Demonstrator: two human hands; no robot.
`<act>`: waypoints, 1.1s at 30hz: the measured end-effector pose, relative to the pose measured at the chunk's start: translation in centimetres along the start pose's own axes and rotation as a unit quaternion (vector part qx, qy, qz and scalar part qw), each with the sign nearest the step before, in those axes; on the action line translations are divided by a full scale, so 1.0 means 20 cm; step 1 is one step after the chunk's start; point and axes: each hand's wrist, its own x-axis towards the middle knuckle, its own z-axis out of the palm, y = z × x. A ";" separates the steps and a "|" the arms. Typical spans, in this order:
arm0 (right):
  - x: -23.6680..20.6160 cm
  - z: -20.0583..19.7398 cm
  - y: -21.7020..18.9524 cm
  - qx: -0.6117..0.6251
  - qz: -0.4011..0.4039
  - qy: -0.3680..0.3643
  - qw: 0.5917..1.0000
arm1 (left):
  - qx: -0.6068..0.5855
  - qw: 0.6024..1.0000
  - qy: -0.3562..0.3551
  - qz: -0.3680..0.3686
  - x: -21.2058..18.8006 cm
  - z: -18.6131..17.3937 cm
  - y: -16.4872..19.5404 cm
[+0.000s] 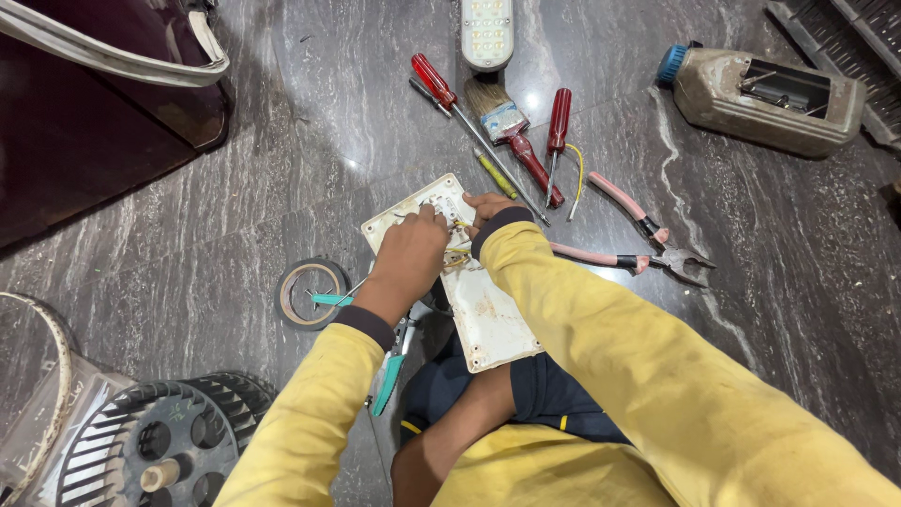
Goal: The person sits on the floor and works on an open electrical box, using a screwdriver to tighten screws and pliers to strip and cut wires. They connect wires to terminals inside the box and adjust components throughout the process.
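A dirty white rectangular switch board panel (488, 319) lies on the grey marble floor in front of me, its near end by my knee. My left hand (410, 255) rests on its upper half with fingertips pinching small parts and wires there. My right hand (486, 207) is mostly hidden behind its yellow sleeve; its fingers touch the same wired spot at the panel's far end. What the fingers hold is too small to tell.
Beyond the panel lie two red-handled screwdrivers (436, 83), a paintbrush (507, 122), a small yellow screwdriver (495, 174), pink-handled pliers (648, 246) and a lamp (487, 33). A tape roll (310, 293) and teal cutters (387, 371) lie left. A fan wheel (150, 446) sits lower left, a cut jerrycan (765, 99) upper right.
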 end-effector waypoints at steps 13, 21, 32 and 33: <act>0.00 -0.01 0.02 0.029 -0.011 -0.017 0.999 | -0.155 0.987 0.028 -0.031 -0.01 0.01 -0.07; -0.01 -0.01 0.02 0.073 -0.056 0.001 0.996 | -0.184 0.979 -0.007 -0.084 0.00 -0.04 -0.04; -0.01 0.00 0.03 0.089 0.008 -0.025 0.996 | -0.191 0.975 -0.027 -0.113 0.06 -0.05 0.00; -0.01 0.00 0.03 0.094 -0.002 -0.022 0.995 | -0.190 0.974 -0.033 -0.117 0.06 -0.05 0.00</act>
